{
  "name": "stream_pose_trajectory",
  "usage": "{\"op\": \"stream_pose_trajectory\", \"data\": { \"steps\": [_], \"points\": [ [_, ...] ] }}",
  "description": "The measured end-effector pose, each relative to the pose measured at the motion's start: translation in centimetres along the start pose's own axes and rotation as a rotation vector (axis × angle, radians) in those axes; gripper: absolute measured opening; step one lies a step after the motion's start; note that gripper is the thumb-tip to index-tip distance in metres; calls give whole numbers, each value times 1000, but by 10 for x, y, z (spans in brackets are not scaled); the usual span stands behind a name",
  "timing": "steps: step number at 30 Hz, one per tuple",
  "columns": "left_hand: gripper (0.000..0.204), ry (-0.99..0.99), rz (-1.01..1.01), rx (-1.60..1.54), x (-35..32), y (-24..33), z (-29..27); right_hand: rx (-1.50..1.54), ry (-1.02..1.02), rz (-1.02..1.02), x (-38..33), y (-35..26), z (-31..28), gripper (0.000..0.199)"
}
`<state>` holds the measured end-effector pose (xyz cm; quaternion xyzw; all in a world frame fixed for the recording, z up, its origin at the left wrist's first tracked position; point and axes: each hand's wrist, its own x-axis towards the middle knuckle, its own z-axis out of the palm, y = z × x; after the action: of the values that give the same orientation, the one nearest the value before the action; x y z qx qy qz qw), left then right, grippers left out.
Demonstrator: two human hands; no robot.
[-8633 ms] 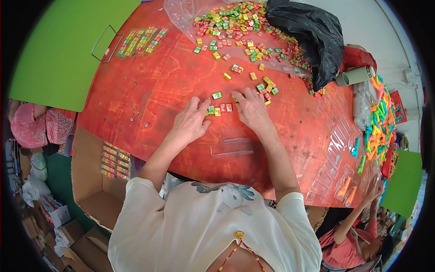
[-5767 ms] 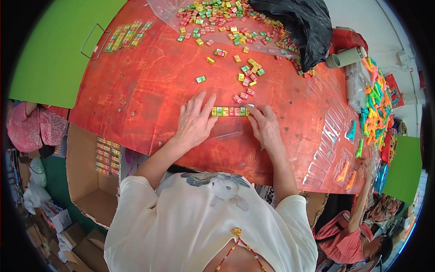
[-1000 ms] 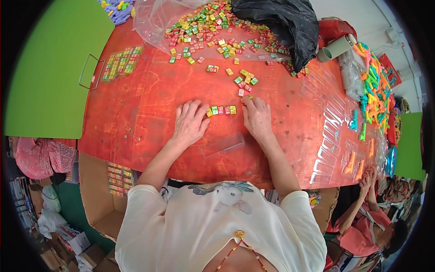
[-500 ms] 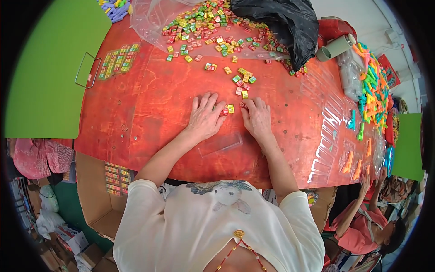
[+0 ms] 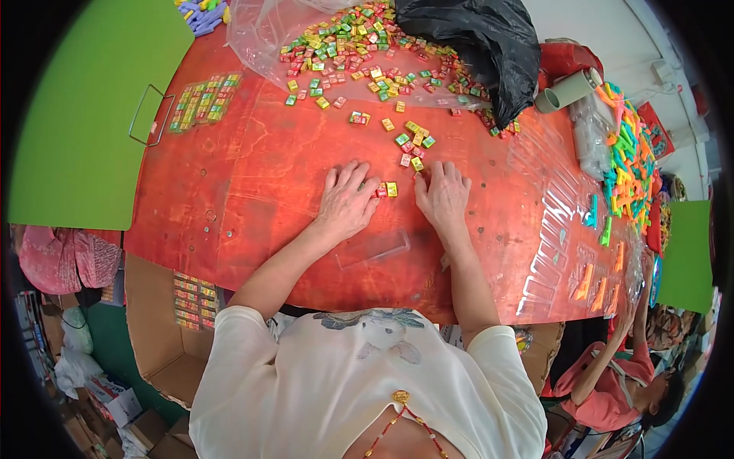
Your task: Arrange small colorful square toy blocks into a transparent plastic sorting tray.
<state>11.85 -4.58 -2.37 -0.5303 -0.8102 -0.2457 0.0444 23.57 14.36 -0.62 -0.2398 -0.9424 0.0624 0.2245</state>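
Observation:
My left hand lies on the red table with its fingers spread. Its thumb and index finger touch a short row of small candy-like packets, a red one beside a yellow one. To the right of that row, my right hand rests with fingers stretched out. Whether a packet sits under its index fingertip is hard to make out. Just beyond my hands is a loose cluster of yellow, green and red packets. A clear plastic tray lies between my forearms.
A heap of packets lies on clear plastic at the back, beside a black bag. Filled packs lie at left near a green board. Colourful plastic toy pieces pile up at right, where another person reaches in.
My right hand has shifted slightly right, away from the short row of packets. The left hand stays beside them. The other person's arms at the right have moved a little.

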Motion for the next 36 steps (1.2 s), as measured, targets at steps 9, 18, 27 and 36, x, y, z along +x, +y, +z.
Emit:
{"op": "stream_pose_trajectory", "data": {
  "steps": [9, 18, 27, 36],
  "points": [
    [38, 35, -22, -46, -3, -6, -2, -57, 49, -61, 14, -13, 7, 19],
    [39, 34, -25, -24, -12, -10, -11, 143, -37, -117, -7, -70, 6, 14],
    [42, 62, -103, -104, -8, -4, -11, 189, -89, -97, -17, -49, -9, 21],
    [46, 2, -28, 75, -8, -3, -1, 150, -96, -215, -16, -27, -8, 30]
  ]
}}
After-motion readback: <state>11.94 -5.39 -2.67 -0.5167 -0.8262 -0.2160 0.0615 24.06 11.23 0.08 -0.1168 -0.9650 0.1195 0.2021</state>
